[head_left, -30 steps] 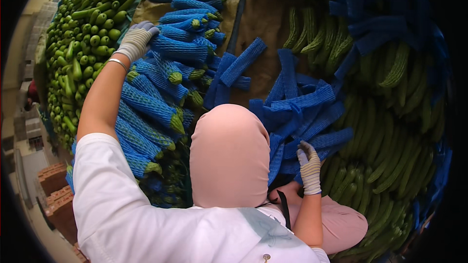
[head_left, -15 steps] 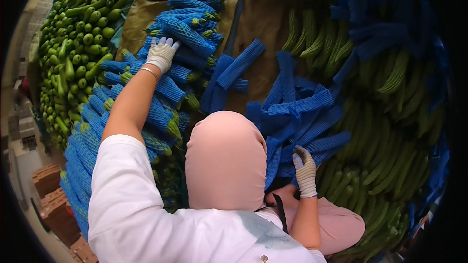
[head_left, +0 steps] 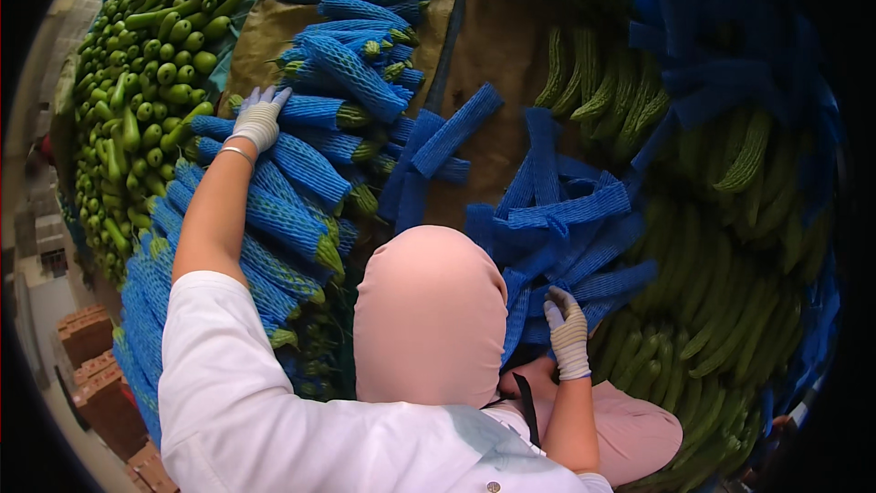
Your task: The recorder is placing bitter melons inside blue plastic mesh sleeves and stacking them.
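Note:
My left hand, in a white knit glove with pale-coated fingertips, lies on the left end of a row of gourds in blue net sleeves. Its fingers are stretched out and grip nothing that I can see. Another sleeved gourd rests slantwise just beyond it, its green tip poking out. Low on the right, my right hand wears a matching glove. Its fingers are loosely bent and apart, with nothing visible between them. Beside it spreads a loose heap of flat blue net sleeves.
Bare ridged green gourds are stacked along the right side. Smooth green vegetables fill the far left. A brown sheet lies between the piles. A pink cap blocks the lower middle; brown cartons stand at lower left.
My left hand has come off the slanting sleeved gourd and moved left and nearer. That gourd now lies more steeply. My right hand has shifted only slightly.

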`<move>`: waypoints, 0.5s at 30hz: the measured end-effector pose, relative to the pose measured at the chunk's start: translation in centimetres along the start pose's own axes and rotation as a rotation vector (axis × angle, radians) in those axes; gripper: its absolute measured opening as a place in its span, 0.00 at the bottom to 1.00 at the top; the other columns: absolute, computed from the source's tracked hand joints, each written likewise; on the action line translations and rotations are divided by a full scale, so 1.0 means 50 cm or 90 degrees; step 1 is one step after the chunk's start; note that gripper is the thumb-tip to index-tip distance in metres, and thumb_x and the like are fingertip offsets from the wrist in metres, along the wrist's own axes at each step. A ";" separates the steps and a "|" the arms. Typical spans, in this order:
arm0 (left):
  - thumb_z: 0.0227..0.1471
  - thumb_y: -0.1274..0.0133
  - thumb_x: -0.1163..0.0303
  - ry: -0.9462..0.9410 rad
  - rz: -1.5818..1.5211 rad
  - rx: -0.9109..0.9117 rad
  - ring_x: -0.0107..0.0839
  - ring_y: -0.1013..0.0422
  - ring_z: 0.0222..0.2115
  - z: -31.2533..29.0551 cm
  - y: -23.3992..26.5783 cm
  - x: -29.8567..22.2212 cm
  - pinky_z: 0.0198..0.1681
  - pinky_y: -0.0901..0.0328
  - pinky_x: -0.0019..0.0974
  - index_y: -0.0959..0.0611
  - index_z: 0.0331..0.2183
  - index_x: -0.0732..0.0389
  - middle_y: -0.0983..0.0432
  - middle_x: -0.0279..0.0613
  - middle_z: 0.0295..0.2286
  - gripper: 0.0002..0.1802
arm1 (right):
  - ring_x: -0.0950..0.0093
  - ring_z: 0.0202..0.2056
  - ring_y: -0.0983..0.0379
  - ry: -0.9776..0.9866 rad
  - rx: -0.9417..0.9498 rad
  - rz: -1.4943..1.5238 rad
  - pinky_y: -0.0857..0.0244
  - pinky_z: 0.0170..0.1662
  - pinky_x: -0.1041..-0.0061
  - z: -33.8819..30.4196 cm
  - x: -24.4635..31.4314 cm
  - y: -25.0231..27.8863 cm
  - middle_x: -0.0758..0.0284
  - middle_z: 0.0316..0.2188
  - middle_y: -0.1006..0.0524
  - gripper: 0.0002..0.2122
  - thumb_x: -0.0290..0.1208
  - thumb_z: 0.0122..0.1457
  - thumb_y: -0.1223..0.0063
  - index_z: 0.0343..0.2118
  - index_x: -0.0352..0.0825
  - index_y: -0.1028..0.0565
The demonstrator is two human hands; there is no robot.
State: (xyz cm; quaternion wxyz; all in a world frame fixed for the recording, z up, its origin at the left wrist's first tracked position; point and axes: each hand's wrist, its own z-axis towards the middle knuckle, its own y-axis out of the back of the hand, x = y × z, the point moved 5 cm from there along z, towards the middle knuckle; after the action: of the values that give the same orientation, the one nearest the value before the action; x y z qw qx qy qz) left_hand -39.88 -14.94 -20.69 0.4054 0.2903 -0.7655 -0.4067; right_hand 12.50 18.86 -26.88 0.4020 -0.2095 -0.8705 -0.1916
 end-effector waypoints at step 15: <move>0.39 0.44 0.75 -0.171 -0.009 -0.215 0.37 0.41 0.52 0.106 0.108 -0.129 0.57 0.48 0.50 0.30 0.49 0.49 0.36 0.37 0.48 0.32 | 0.74 0.45 0.32 -0.044 0.009 0.017 0.38 0.50 0.77 0.000 0.009 -0.008 0.61 0.43 0.28 0.16 0.23 0.57 0.53 0.49 0.27 0.32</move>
State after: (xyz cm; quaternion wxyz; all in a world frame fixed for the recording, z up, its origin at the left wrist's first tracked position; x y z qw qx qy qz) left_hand -41.81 -5.19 -20.35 0.3394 0.1667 -0.7314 -0.5674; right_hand 12.04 18.64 -26.60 0.3758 -0.2247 -0.8823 -0.1727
